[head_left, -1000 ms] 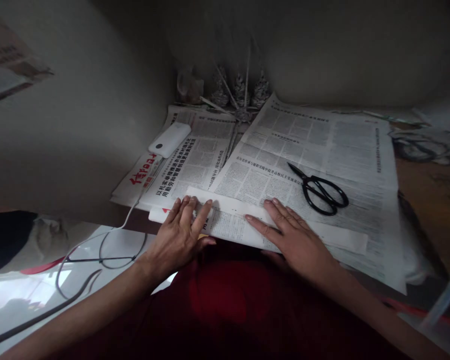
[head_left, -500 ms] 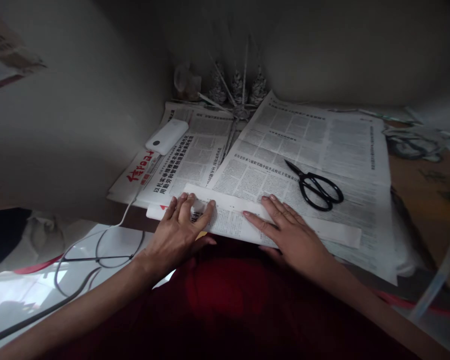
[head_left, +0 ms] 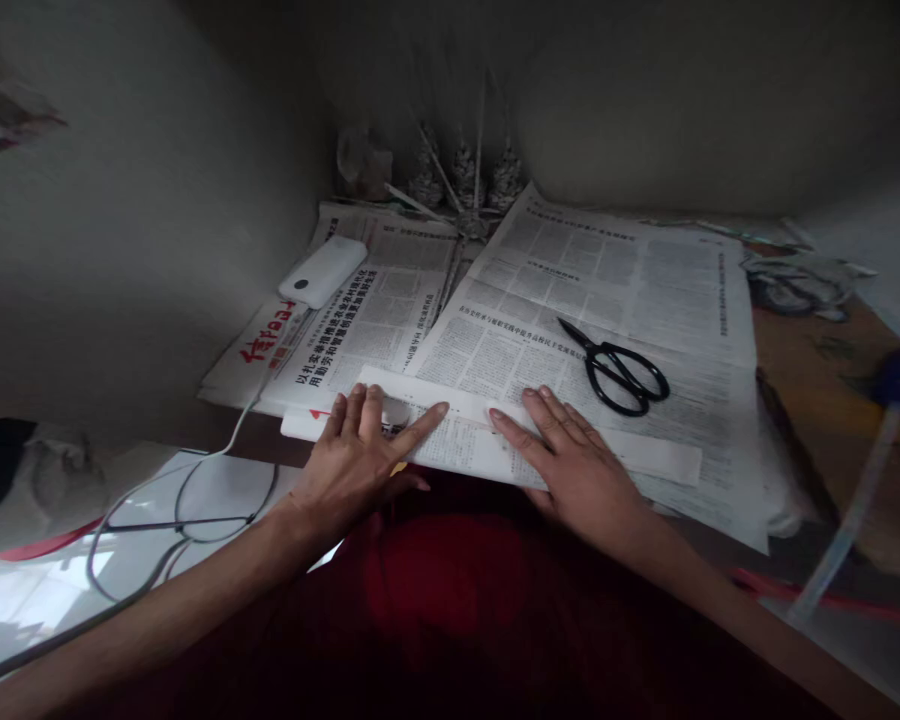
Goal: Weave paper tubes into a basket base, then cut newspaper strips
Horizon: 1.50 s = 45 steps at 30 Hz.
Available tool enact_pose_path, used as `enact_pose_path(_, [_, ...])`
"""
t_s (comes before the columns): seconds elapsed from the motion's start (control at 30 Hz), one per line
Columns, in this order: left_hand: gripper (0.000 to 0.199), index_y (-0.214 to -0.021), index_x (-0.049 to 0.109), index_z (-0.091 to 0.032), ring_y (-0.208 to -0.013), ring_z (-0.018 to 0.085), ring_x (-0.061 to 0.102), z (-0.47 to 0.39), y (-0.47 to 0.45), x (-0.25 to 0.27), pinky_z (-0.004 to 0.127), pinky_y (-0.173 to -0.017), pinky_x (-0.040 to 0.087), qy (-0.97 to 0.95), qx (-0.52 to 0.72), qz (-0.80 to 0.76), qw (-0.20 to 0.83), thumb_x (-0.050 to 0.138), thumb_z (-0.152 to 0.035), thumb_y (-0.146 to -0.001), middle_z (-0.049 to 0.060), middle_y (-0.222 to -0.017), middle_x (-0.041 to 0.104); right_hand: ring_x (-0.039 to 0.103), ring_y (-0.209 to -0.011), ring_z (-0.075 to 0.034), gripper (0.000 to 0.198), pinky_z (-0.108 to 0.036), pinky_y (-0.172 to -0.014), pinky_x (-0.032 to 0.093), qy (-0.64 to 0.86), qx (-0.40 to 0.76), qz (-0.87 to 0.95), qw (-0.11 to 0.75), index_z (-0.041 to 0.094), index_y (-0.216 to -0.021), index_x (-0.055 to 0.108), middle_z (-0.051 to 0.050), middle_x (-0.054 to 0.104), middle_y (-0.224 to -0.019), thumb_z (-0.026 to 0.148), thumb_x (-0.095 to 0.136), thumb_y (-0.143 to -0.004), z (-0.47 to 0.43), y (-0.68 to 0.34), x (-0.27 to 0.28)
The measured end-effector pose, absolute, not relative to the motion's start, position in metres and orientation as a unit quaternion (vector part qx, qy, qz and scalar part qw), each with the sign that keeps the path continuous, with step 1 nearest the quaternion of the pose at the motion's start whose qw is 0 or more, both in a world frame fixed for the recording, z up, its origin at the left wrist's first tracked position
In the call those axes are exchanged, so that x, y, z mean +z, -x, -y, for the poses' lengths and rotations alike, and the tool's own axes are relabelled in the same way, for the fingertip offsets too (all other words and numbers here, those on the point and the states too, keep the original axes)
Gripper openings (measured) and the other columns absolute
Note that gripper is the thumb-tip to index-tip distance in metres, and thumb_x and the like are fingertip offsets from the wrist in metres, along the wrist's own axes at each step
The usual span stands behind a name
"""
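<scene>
A narrow whitish paper strip [head_left: 652, 458] lies along the near edge of a large newspaper sheet [head_left: 645, 265]. My left hand [head_left: 356, 440] rests palm down on the strip's left part, its fingers spread and the thumb stretched rightward. On the middle of the strip, my right hand [head_left: 574, 455] lies flat with fingers extended. Neither hand grips anything. Black-handled scissors [head_left: 622, 375] lie on the sheet, beyond my right hand, with their tip toward the upper left. Whatever is under my palms is hidden.
On another newspaper [head_left: 390, 290] at left lies a white power bank-like device [head_left: 322, 272] with a white cable [head_left: 244, 412]. At the back stand several cone-shaped woven pieces [head_left: 507, 178] near a hub with thin sticks [head_left: 471, 222]. Cardboard [head_left: 832, 350] lies at right.
My left thumb has stretched farther right along the strip, toward my right hand. Both hands stay flat on the paper, and the whole view has shifted slightly.
</scene>
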<state>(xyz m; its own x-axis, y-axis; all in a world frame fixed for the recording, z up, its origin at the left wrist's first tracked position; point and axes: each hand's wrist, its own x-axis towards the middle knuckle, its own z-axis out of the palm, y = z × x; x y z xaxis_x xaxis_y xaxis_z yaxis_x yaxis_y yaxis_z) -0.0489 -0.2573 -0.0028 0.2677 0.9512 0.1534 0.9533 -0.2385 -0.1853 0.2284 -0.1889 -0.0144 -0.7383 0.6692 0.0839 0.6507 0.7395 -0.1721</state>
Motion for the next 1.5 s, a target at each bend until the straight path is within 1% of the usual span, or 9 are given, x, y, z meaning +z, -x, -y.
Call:
enact_pose_path(0.23, [0.099, -0.157, 0.019, -0.038, -0.14, 0.049, 0.035, 0.262, 0.043, -0.014, 0.065, -0.111, 0.033, 0.76, -0.001, 0.63, 0.158, 0.065, -0.068, -0.075, 0.02, -0.154, 0.039, 0.01, -0.152, -0.033, 0.097, -0.053, -0.12, 0.027, 0.355, 0.071, 0.93, 0.072, 0.031, -0.158, 0.017, -0.007, 0.006, -0.167, 0.009, 0.068, -0.079, 0.189, -0.229, -0.015])
enact_pose_path(0.3, [0.096, -0.159, 0.017, -0.032, -0.144, 0.043, 0.032, 0.261, 0.043, -0.017, 0.064, -0.116, 0.025, 0.772, -0.014, 0.615, 0.16, 0.058, -0.069, -0.08, 0.02, -0.157, 0.036, 0.01, -0.152, -0.032, 0.096, -0.052, -0.121, 0.027, 0.355, 0.07, 0.929, 0.074, 0.03, -0.158, 0.018, -0.007, 0.007, -0.167, 0.009, 0.067, -0.079, 0.189, -0.229, -0.014])
enact_pose_path(0.4, [0.093, -0.159, 0.016, -0.018, -0.147, 0.034, 0.029, 0.258, 0.043, -0.023, 0.052, -0.122, 0.021, 0.803, -0.036, 0.572, 0.162, 0.049, -0.068, -0.087, 0.019, -0.158, 0.035, 0.012, -0.152, -0.032, 0.095, -0.052, -0.121, 0.027, 0.355, 0.067, 0.929, 0.079, 0.03, -0.158, 0.02, -0.008, 0.009, -0.167, 0.009, 0.067, -0.079, 0.19, -0.229, -0.014])
enact_pose_path(0.47, [0.093, -0.158, 0.018, -0.013, -0.146, 0.033, 0.03, 0.256, 0.044, -0.026, 0.048, -0.122, 0.023, 0.814, -0.051, 0.555, 0.164, 0.047, -0.067, -0.088, 0.019, -0.157, 0.037, 0.013, -0.152, -0.032, 0.093, -0.052, -0.12, 0.027, 0.353, 0.065, 0.929, 0.084, 0.03, -0.158, 0.021, -0.008, 0.011, -0.167, 0.009, 0.066, -0.079, 0.19, -0.229, -0.014])
enact_pose_path(0.57, [0.091, -0.157, 0.017, -0.01, -0.146, 0.038, 0.029, 0.256, 0.044, -0.028, 0.051, -0.12, 0.025, 0.82, -0.058, 0.544, 0.168, 0.05, -0.062, -0.09, 0.024, -0.157, 0.034, 0.014, -0.151, -0.033, 0.092, -0.053, -0.119, 0.029, 0.351, 0.065, 0.93, 0.091, 0.029, -0.158, 0.021, -0.008, 0.012, -0.167, 0.009, 0.065, -0.079, 0.189, -0.229, -0.015])
enact_pose_path(0.8, [0.087, -0.159, 0.01, -0.023, -0.145, 0.044, 0.026, 0.258, 0.047, -0.027, 0.059, -0.116, 0.03, 0.838, -0.06, 0.514, 0.169, 0.056, -0.052, -0.091, 0.025, -0.163, 0.015, 0.012, -0.152, -0.032, 0.092, -0.054, -0.119, 0.029, 0.347, 0.062, 0.931, 0.099, 0.028, -0.158, 0.018, -0.009, 0.011, -0.167, 0.012, 0.066, -0.081, 0.189, -0.23, -0.018])
enact_pose_path(1.1, [0.091, -0.159, 0.01, -0.024, -0.139, 0.047, 0.037, 0.254, 0.039, -0.025, 0.059, -0.112, 0.036, 0.823, -0.042, 0.537, 0.18, 0.062, -0.049, -0.089, 0.027, -0.158, 0.028, 0.01, -0.152, -0.032, 0.095, -0.053, -0.12, 0.027, 0.349, 0.056, 0.932, 0.085, 0.029, -0.159, 0.014, -0.009, 0.007, -0.167, 0.013, 0.067, -0.081, 0.189, -0.23, -0.021])
enact_pose_path(1.33, [0.096, -0.159, 0.003, -0.028, -0.135, 0.046, 0.044, 0.252, 0.032, -0.022, 0.058, -0.11, 0.04, 0.811, -0.036, 0.556, 0.176, 0.065, -0.045, -0.088, 0.025, -0.158, 0.031, 0.006, -0.152, -0.03, 0.093, -0.053, -0.122, 0.024, 0.344, 0.05, 0.933, 0.095, 0.022, -0.16, 0.006, -0.009, 0.014, -0.166, 0.032, 0.064, -0.088, 0.192, -0.217, -0.011])
enact_pose_path(1.5, [0.103, -0.158, -0.012, -0.027, -0.135, 0.044, 0.044, 0.252, 0.035, -0.027, 0.058, -0.108, 0.042, 0.811, -0.051, 0.552, 0.184, 0.065, -0.032, -0.089, 0.026, -0.158, 0.028, 0.014, -0.152, -0.029, 0.086, -0.046, -0.124, 0.02, 0.254, 0.049, 0.964, 0.061, 0.009, -0.157, 0.021, -0.014, 0.022, -0.163, 0.033, 0.065, -0.088, 0.195, -0.182, -0.01])
